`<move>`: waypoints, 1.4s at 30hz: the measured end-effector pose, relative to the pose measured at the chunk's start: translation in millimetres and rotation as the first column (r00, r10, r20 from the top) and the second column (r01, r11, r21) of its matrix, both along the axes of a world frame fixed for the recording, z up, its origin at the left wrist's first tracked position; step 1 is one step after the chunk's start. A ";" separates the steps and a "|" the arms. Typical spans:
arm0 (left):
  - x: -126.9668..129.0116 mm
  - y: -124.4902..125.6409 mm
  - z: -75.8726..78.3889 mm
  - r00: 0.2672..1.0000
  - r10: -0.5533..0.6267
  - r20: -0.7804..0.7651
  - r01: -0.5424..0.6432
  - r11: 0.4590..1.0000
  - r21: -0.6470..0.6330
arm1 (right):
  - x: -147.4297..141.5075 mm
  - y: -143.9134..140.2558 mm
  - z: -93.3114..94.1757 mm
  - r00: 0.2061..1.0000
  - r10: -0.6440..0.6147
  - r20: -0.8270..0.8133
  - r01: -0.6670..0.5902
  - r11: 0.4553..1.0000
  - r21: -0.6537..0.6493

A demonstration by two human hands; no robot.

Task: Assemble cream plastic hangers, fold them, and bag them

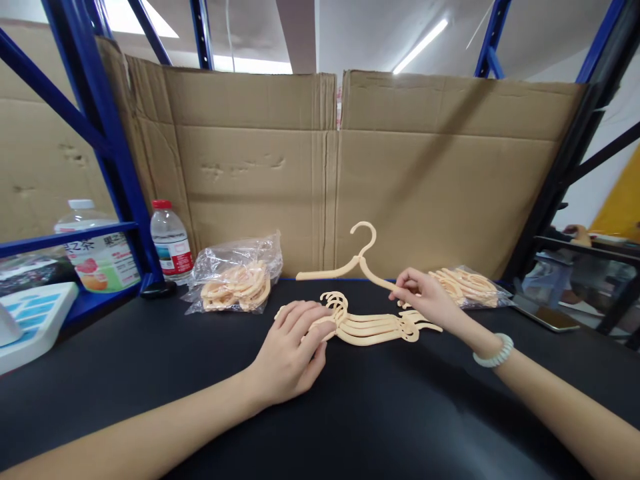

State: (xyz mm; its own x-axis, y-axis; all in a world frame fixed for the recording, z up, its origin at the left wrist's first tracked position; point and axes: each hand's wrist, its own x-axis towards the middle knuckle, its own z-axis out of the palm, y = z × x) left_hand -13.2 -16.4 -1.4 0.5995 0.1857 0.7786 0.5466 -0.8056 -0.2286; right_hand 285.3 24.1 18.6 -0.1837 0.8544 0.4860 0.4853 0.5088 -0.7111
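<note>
My right hand [423, 293] pinches the right arm of a cream plastic clothes hanger [361, 260], lifted above the black tabletop with its hook upward. Below it lies a stack of similar hangers [367, 330], their hooks bunched together toward the left. Over the left part of that stack rests my left hand [297, 347], fingers curled around the hangers' left arms, which it mostly hides. More curved hanger ends show at the stack's right side, just under my right hand.
Clear bags of cream hangers stand at the back left [235, 287] and back right [470, 287]. A red-capped water bottle [171, 243] is beside the left bag. A phone [545, 313] lies at the right. Cardboard [250, 167] walls off the back; blue posts [95, 133] frame it.
</note>
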 end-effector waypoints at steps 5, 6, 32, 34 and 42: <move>-1.6 7.8 -2.7 0.988 0.153 0.011 -0.153 0.987 0.043 | -17.3 -22.3 -4.4 0.982 0.128 0.142 -0.122 0.991 -0.049; -1.9 9.8 -4.4 0.985 0.170 0.006 -0.170 0.985 0.027 | -19.8 -25.0 -4.8 0.977 0.151 0.152 -0.144 0.988 -0.058; -5.0 19.3 -15.5 0.980 0.192 -0.045 -0.197 0.970 -0.145 | 65.1 22.8 -5.4 0.723 -0.218 0.656 0.115 0.974 0.197; -5.2 19.1 -15.8 0.981 0.190 -0.043 -0.194 0.970 -0.148 | 66.9 24.8 -6.2 0.711 -0.209 0.672 0.104 0.976 0.194; -4.3 19.6 -15.2 0.981 0.190 -0.048 -0.195 0.971 -0.141 | 85.5 27.6 -2.4 0.727 -0.074 0.682 0.047 0.997 0.058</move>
State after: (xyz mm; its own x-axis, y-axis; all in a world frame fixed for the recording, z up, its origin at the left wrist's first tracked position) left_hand -17.5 3.2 -16.6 0.5668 0.4094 0.7149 0.6885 -0.7119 -0.1383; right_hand 370.8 51.8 16.2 -0.4260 0.8609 0.2782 0.8639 0.4783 -0.1575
